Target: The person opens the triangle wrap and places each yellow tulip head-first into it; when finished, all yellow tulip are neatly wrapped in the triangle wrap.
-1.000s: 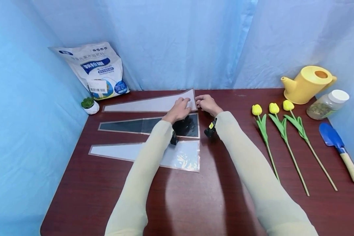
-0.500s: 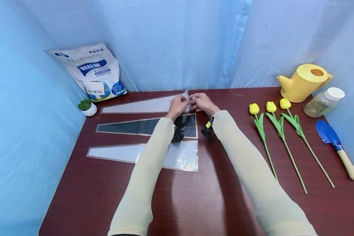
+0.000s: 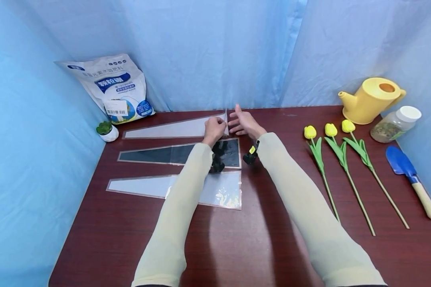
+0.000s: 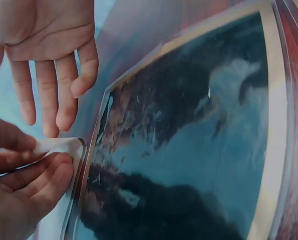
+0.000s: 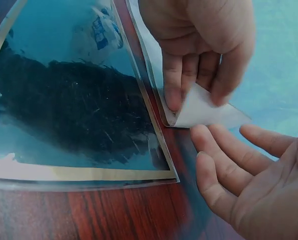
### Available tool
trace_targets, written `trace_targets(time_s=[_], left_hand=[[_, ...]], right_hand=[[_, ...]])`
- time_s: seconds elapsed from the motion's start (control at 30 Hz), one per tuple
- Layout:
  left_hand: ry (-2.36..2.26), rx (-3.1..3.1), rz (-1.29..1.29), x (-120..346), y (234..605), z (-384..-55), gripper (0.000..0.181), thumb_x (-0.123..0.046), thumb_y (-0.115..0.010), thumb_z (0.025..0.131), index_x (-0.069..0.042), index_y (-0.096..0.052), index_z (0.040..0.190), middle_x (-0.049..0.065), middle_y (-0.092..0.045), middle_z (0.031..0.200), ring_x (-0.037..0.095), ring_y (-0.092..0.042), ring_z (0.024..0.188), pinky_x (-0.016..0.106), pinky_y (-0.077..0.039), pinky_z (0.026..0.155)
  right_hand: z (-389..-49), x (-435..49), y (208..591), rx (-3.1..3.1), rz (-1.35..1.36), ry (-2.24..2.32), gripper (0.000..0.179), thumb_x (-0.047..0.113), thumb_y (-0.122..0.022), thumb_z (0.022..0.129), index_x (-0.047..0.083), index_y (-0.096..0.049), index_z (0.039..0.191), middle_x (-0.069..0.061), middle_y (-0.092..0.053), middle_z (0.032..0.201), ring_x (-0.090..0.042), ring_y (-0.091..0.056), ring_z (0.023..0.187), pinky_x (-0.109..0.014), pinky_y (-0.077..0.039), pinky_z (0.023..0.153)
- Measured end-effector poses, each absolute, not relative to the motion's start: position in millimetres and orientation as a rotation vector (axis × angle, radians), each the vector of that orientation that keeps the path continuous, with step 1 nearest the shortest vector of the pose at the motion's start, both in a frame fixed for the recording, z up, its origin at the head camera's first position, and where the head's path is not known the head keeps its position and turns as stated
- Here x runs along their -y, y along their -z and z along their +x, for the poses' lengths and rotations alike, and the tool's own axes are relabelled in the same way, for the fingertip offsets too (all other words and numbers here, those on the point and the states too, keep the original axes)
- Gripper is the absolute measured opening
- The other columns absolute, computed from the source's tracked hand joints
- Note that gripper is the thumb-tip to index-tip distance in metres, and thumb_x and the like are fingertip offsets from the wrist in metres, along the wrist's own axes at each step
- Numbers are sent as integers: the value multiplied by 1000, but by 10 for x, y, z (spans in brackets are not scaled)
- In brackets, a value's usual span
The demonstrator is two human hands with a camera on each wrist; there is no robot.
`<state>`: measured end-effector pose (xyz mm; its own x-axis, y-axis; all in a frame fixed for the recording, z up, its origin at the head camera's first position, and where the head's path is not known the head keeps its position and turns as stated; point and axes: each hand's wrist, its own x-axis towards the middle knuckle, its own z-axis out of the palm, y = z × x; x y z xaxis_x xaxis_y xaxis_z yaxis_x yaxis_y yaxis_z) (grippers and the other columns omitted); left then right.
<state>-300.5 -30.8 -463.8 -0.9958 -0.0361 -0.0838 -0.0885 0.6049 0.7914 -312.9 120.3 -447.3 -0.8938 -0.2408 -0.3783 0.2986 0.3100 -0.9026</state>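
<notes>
At the back of the table lies a long tapered white sheet [image 3: 172, 128] with a clear border, its wide right end bent upward. My left hand [image 3: 214, 129] pinches that raised end between thumb and fingers; the folded flap [image 5: 204, 107] shows under it in the right wrist view. Just to the right, my right hand [image 3: 245, 122] has its fingers extended beside the flap, and whether a fingertip touches it I cannot tell. In front lies a dark tapered sheet [image 3: 154, 154], glossy in the left wrist view. Nearest me is another white tapered sheet [image 3: 140, 185], partly hidden by my left sleeve.
A fertilizer bag [image 3: 118, 89] and a small potted succulent [image 3: 108, 130] stand back left. To the right lie three yellow tulips [image 3: 331, 130] and a blue trowel [image 3: 402, 161], with a yellow watering can [image 3: 370, 101] and a lidded jar [image 3: 395, 124] behind. Blue curtains [image 3: 215, 52] border the table.
The wide end of the back sheet is bent up and leftward more than before. My left hand has gone from resting on it to pinching it; my right hand has left its edge, fingers spread.
</notes>
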Motion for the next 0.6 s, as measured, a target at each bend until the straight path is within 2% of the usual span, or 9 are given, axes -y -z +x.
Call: trace_targets(time_s=[0.1,0.23,0.3,0.47,0.6], left_hand=[[-1385,-2783,-159,325,4645,-3003,29,-15,-57,98,-2,-70,76,2,-56,64,18,-51,65,26,-41,63],[-1446,-2772,-228,338,4666,-2992,21,-16,-66,95,-3,-78,83,8,-72,80,21,-62,79,30,-51,75],[-1479,-2753,-249,344,4679,-2984,19,-17,-69,93,-3,-78,85,11,-75,87,23,-65,85,34,-54,80],[-1536,-2711,-309,355,4701,-2961,18,-18,-73,90,-4,-78,80,7,-72,77,23,-65,81,36,-55,78],[-1581,-2668,-323,351,4708,-2943,20,-19,-75,89,-3,-77,77,5,-69,74,26,-62,94,39,-54,83]], right_hand=[[-3161,-1186,4491,-2158,83,1590,64,53,-31,105,10,-41,151,-16,-61,139,-21,-71,98,-33,-57,85],[-3194,-1167,4508,-2204,142,1536,54,42,-42,106,9,-45,148,-14,-63,134,-14,-70,92,-28,-58,79],[-3203,-1158,4506,-2229,168,1511,51,41,-45,106,9,-49,144,-13,-65,130,-13,-70,88,-26,-57,74],[-3226,-1126,4495,-2293,192,1445,48,44,-48,103,9,-56,135,-9,-67,117,-11,-70,80,-26,-54,69],[-3252,-1079,4492,-2359,195,1373,47,46,-50,102,7,-62,124,-8,-67,109,-12,-68,73,-28,-53,67]])
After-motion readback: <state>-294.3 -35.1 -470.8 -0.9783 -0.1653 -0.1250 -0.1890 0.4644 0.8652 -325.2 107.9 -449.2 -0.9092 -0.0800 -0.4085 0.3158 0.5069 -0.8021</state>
